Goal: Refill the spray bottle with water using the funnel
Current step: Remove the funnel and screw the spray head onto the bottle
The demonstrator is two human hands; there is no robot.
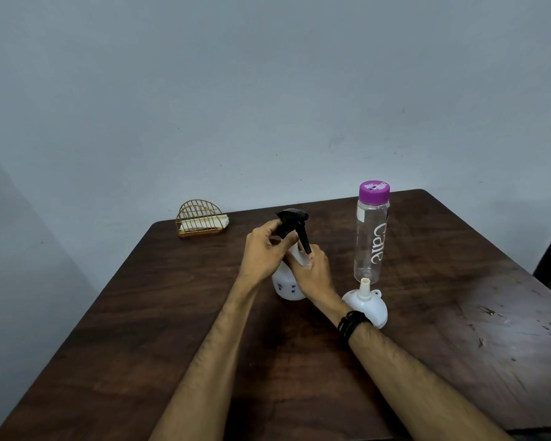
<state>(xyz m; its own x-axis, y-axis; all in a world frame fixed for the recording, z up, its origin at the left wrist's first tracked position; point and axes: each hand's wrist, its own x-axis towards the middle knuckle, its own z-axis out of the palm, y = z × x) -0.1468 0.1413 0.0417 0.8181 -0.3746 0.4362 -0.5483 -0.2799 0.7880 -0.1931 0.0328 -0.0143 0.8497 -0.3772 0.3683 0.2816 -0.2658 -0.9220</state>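
A white spray bottle with a black trigger head stands upright on the dark wooden table. My left hand grips the black head and neck from the left. My right hand wraps around the bottle's white body from the right. A white funnel rests upside down on the table just right of my right wrist, spout pointing up. Behind it stands a clear water bottle with a purple cap, closed and upright.
A gold wire napkin holder with white napkins sits at the table's far left edge by the wall. The table's right edge drops off near a dark object. Scratches mark the table's right side.
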